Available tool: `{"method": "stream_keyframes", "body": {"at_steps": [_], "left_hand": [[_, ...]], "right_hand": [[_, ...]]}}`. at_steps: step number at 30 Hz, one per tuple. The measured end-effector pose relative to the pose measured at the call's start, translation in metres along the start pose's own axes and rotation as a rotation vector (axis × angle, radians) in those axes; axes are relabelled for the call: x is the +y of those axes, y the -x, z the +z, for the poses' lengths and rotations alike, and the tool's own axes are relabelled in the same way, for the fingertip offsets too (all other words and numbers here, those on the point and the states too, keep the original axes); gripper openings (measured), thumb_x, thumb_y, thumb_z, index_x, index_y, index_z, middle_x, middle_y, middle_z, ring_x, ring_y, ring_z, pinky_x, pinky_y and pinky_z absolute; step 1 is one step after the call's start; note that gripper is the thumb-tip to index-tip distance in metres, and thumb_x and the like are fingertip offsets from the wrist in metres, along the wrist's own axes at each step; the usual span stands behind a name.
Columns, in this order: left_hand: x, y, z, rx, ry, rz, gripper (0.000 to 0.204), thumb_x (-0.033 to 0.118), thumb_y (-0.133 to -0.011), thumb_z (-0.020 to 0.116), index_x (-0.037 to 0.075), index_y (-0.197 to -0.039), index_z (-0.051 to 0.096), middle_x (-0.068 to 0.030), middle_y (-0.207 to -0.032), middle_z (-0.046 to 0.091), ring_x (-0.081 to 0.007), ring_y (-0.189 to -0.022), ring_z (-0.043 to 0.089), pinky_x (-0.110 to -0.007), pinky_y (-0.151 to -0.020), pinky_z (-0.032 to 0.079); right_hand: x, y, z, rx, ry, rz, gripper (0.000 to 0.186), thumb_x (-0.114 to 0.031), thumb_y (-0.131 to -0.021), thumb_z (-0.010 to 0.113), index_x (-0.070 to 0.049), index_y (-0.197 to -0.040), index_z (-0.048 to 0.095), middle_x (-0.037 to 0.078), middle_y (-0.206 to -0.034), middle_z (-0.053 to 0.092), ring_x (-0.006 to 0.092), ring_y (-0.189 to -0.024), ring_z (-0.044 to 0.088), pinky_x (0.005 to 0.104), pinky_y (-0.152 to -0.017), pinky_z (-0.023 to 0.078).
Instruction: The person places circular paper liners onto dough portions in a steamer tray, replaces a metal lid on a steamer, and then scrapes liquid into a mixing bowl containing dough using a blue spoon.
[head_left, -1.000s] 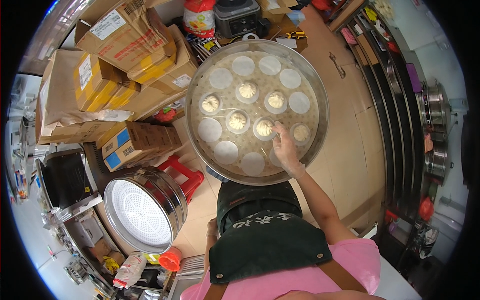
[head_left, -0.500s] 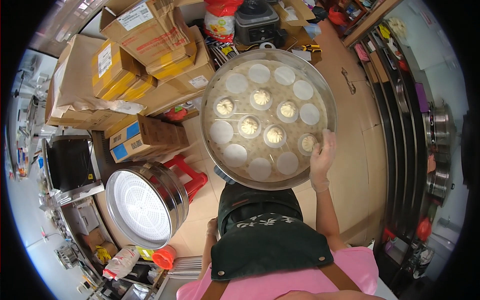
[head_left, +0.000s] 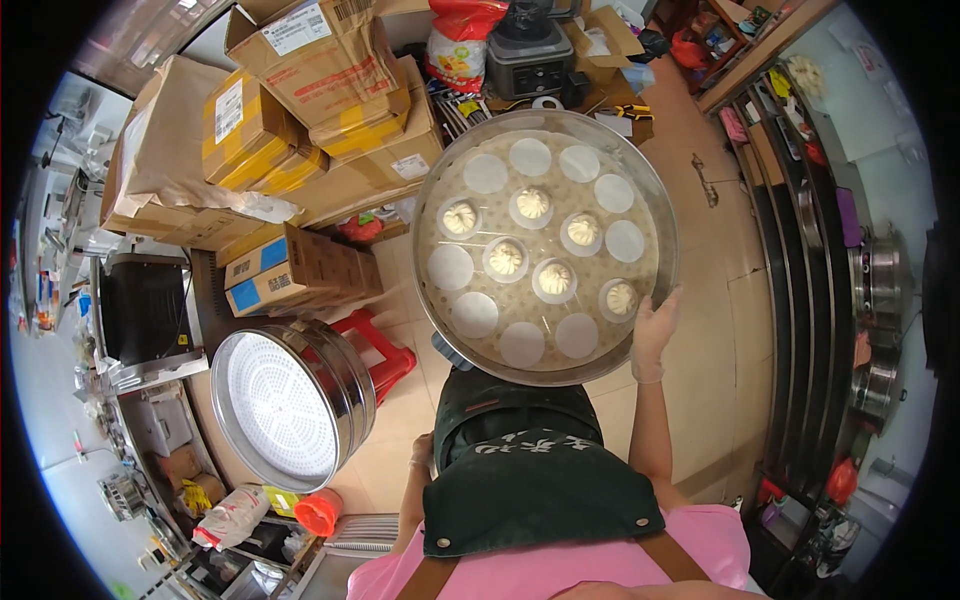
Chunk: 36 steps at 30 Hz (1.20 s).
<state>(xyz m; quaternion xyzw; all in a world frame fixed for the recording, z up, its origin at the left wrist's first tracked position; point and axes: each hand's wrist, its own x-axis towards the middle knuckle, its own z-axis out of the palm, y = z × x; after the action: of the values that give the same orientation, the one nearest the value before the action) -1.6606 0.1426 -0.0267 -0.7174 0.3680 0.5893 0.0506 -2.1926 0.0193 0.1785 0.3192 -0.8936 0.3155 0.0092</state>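
Note:
A wide round metal steamer tray [head_left: 424, 290] is in front of me. Several pleated buns [head_left: 554, 277] sit in it on round white papers, and other papers [head_left: 525, 343] lie bare. My right hand [head_left: 655, 338], in a clear thin glove, is at the tray's right rim. Its thumb and fingers are apart there, close to the rightmost bun [head_left: 621, 297], with nothing seen between them. My left hand [head_left: 421, 455] hangs low beside the dark green apron [head_left: 530, 490], which partly hides it; its fingers cannot be made out.
At left, a perforated round steamer [head_left: 280, 408] rests beside a red stool [head_left: 390, 365]. Cardboard boxes [head_left: 320, 90] are stacked at the far left. A dark blender base [head_left: 528, 70] stands beyond the tray. Dark shelving [head_left: 790, 270] runs along the right.
My right hand has drawn back from the rightmost bun, which stays on its paper. The view has shifted slightly; my left hand remains low at my side.

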Motion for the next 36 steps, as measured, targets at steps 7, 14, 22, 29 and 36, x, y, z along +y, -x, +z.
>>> {"method": "stream_keyframes", "body": {"at_steps": [7, 14, 22, 29, 36], "left_hand": [[-0.04, -0.033, 0.011, 0.067, 0.091, -0.063, 0.051, 0.042, -0.09, 0.055, -0.005, -0.103, 0.067, -0.0139, -0.092, 0.07, -0.0211, -0.082, 0.066, -0.032, -0.074, 0.051], [0.001, -0.001, -0.003, -0.034, 0.29, -0.001, 0.049, 0.04, -0.091, 0.055, -0.007, -0.102, 0.066, -0.0138, -0.091, 0.07, -0.0196, -0.082, 0.065, -0.03, -0.073, 0.051], [-0.045, -0.043, 0.009, 0.056, -0.198, 0.186, 0.037, 0.034, -0.092, 0.051, 0.003, -0.107, 0.067, -0.0156, -0.098, 0.069, -0.0239, -0.086, 0.067, -0.033, -0.075, 0.052], [-0.041, -0.045, 0.009, 0.127, -0.74, 0.535, 0.03, 0.026, -0.086, 0.051, 0.014, -0.11, 0.063, -0.0171, -0.101, 0.067, -0.0337, -0.092, 0.065, -0.041, -0.079, 0.053], [-0.035, -0.049, 0.006, 0.105, -0.852, 0.568, 0.031, 0.029, -0.089, 0.05, 0.013, -0.112, 0.063, -0.0178, -0.1, 0.067, -0.032, -0.093, 0.066, -0.039, -0.08, 0.053]], "right_hand": [[-0.01, -0.003, 0.0, -0.046, -0.018, 0.067, 0.063, -0.008, -0.086, 0.057, 0.013, -0.138, 0.028, 0.033, -0.134, 0.043, 0.0419, -0.124, 0.045, 0.0412, -0.103, 0.038], [-0.008, -0.001, -0.008, -0.06, -0.077, 0.161, 0.063, -0.009, -0.087, 0.055, 0.01, -0.14, 0.027, 0.032, -0.134, 0.044, 0.0424, -0.121, 0.047, 0.0415, -0.1, 0.04], [-0.004, -0.001, 0.003, -0.051, -0.06, 0.105, 0.063, -0.009, -0.087, 0.056, 0.011, -0.14, 0.027, 0.031, -0.136, 0.042, 0.0405, -0.125, 0.045, 0.0402, -0.103, 0.038], [0.006, 0.0, 0.007, -0.017, -0.038, 0.059, 0.065, -0.009, -0.087, 0.058, 0.011, -0.14, 0.026, 0.031, -0.136, 0.042, 0.0401, -0.125, 0.045, 0.0393, -0.103, 0.038], [0.006, 0.001, 0.006, 0.002, -0.032, 0.03, 0.064, -0.009, -0.088, 0.057, 0.01, -0.141, 0.026, 0.032, -0.136, 0.042, 0.0417, -0.124, 0.045, 0.0405, -0.101, 0.039]]}}
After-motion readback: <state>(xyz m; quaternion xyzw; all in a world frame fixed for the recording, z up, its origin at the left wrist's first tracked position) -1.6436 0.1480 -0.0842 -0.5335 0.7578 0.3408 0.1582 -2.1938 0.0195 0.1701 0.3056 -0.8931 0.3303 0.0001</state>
